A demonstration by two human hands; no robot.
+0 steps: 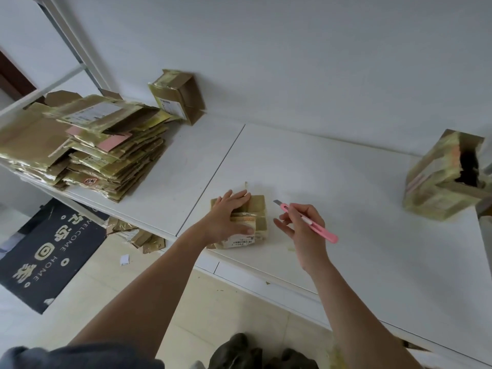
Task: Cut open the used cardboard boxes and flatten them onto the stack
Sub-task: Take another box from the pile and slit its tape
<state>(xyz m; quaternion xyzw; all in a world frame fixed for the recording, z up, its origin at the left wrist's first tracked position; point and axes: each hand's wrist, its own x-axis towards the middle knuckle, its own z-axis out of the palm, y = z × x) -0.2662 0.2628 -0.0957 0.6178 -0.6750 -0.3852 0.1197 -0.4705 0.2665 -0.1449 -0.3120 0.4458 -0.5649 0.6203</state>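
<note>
Head view showed left hand (228, 217) pressing flat-fingered on small taped box (246, 225), right hand (302, 225) pinching pink utility knife (308, 221) just right of those fingers; a blade slip could nick them, stack (87, 145) well left.

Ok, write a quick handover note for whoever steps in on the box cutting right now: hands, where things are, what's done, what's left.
Left hand: pressed flat on the small taped box near the table's front edge.
Right hand: holds the pink utility knife, blade out, just right of that box and not touching it.
Done: a tall stack of flattened boxes sits at the table's left end.
Left: finish this box and move it to the stack; then the box against the wall and the box at the far right, both still unflattened. Cardboard scraps lie on the floor under the table.
</note>
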